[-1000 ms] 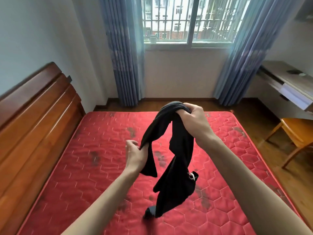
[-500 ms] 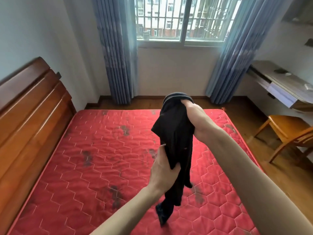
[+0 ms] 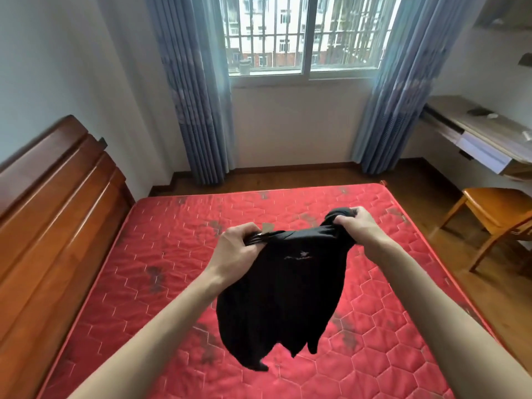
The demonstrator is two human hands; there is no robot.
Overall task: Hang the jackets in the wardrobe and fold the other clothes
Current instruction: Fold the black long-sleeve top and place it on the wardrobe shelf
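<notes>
bed (image 3: 374, 355) | red quilted mattress, dark stains; wooden headboard (image 3: 57, 214) at left

Both bare arms reach forward, hands raised level and apart.

The left hand (image 3: 240, 245) has fingers curled round a bunched edge of the black fabric garment (image 3: 280, 295); the right hand (image 3: 355, 226) clenches the opposite bunched corner, knuckles up.

A person holds a black garment (image 3: 280, 289) spread in the air above the red mattress (image 3: 149, 272). The left hand (image 3: 239, 249) grips one bunched upper corner, the right hand (image 3: 355, 227) the other, and the cloth hangs loose between them. A wooden headboard (image 3: 54, 214) stands left of the mattress, a wooden chair (image 3: 495, 214) to its right
</notes>
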